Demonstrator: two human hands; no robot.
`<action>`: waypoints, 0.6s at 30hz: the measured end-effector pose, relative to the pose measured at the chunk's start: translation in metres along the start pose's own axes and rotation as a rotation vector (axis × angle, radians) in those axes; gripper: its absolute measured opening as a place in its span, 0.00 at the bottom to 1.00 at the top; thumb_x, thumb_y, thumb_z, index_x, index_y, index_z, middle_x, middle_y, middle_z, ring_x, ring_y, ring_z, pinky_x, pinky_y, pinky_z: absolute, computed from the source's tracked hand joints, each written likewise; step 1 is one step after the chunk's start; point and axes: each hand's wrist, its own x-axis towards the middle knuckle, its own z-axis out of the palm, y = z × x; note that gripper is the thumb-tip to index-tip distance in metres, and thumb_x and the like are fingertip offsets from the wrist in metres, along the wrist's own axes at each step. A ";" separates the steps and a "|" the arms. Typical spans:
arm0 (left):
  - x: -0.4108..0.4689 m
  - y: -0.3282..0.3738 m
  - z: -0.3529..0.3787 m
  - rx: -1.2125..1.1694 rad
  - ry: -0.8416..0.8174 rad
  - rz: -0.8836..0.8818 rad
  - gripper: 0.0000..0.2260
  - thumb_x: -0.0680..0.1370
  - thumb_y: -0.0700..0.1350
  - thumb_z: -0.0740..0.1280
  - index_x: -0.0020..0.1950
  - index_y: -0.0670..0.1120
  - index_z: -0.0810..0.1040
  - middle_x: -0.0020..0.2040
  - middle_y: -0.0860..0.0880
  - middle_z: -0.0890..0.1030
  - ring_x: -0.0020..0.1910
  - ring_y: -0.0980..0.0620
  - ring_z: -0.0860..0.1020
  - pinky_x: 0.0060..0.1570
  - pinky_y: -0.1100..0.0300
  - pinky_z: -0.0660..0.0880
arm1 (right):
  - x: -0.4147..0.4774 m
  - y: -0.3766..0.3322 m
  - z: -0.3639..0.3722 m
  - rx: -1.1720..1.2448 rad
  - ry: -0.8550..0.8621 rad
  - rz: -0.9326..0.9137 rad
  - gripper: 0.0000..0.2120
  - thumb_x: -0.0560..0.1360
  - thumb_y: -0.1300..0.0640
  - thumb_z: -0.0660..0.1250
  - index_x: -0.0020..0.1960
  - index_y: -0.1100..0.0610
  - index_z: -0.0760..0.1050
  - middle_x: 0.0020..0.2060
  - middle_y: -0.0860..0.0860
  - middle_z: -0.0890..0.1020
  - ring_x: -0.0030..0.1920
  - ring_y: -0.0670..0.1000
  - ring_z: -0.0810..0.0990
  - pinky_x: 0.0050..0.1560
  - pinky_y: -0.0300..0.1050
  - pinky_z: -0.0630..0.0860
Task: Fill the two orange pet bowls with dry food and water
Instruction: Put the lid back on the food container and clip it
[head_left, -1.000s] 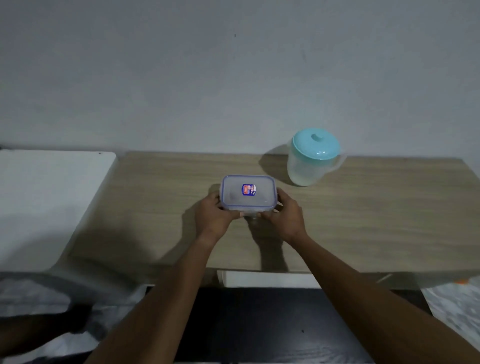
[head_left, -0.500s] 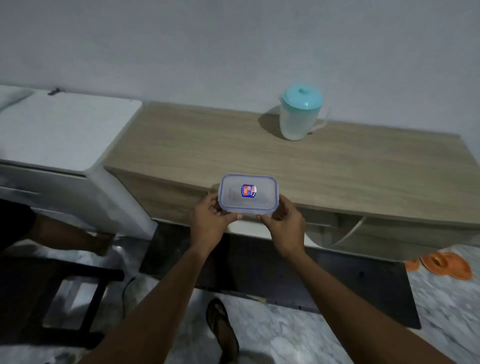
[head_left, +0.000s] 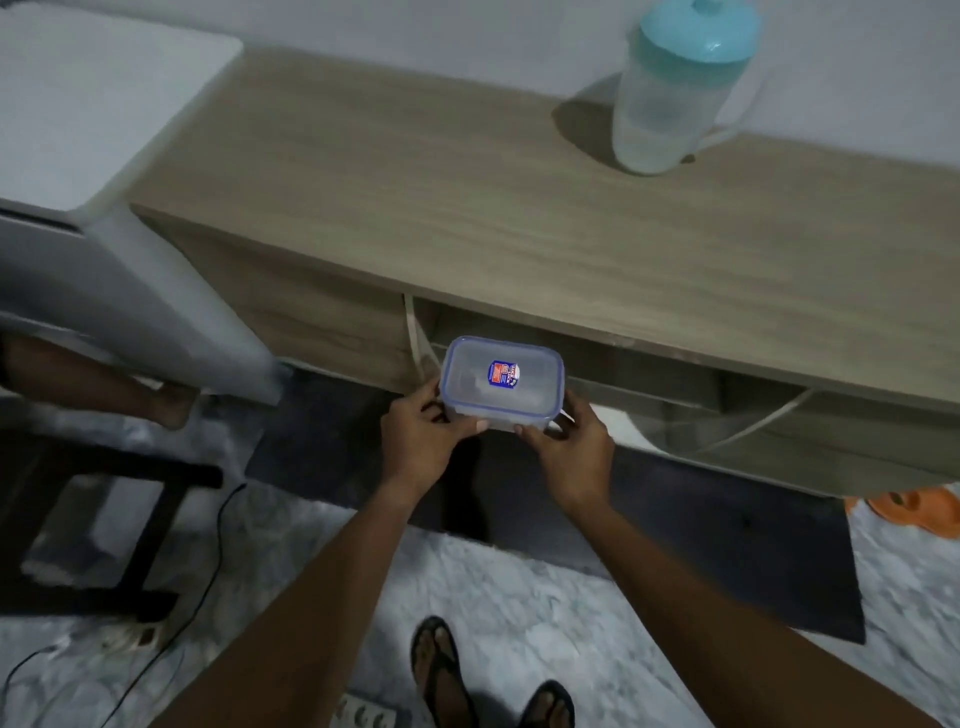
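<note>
A clear plastic food container with a blue-rimmed lid and a small sticker hangs in the air in front of the wooden cabinet. My left hand grips its left side and my right hand grips its right side. The lid is on, and what is inside cannot be made out. A translucent pitcher with a teal lid stands at the back right of the cabinet top. The orange pet bowls lie on the floor at the far right edge, partly cut off.
A white appliance stands left of the cabinet. A dark mat lies on the marbled floor below it. A black stool frame and a cable are at the left, another person's foot beside them. My sandalled feet show at the bottom.
The container has come off the cabinet top and back toward me, held in both hands. The view has tilted down, showing the floor, mat and orange bowls.
</note>
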 end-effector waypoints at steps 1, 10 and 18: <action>0.018 -0.012 0.003 -0.005 -0.002 0.020 0.26 0.63 0.39 0.81 0.60 0.46 0.82 0.50 0.50 0.86 0.51 0.53 0.84 0.54 0.54 0.81 | 0.017 0.010 0.010 0.002 0.018 -0.005 0.27 0.67 0.67 0.80 0.64 0.56 0.79 0.48 0.42 0.86 0.48 0.39 0.85 0.46 0.36 0.81; 0.123 -0.069 0.037 -0.154 0.009 0.168 0.18 0.71 0.33 0.75 0.60 0.41 0.79 0.52 0.50 0.85 0.53 0.54 0.83 0.52 0.64 0.77 | 0.123 0.068 0.071 0.000 0.078 -0.068 0.22 0.69 0.58 0.80 0.61 0.57 0.81 0.54 0.48 0.86 0.55 0.45 0.84 0.60 0.50 0.81; 0.149 -0.075 0.053 -0.071 0.083 0.131 0.19 0.73 0.33 0.73 0.33 0.48 0.67 0.24 0.62 0.73 0.27 0.65 0.71 0.32 0.72 0.68 | 0.149 0.070 0.085 -0.049 0.141 -0.091 0.14 0.69 0.59 0.81 0.46 0.55 0.76 0.33 0.47 0.76 0.34 0.46 0.72 0.39 0.40 0.72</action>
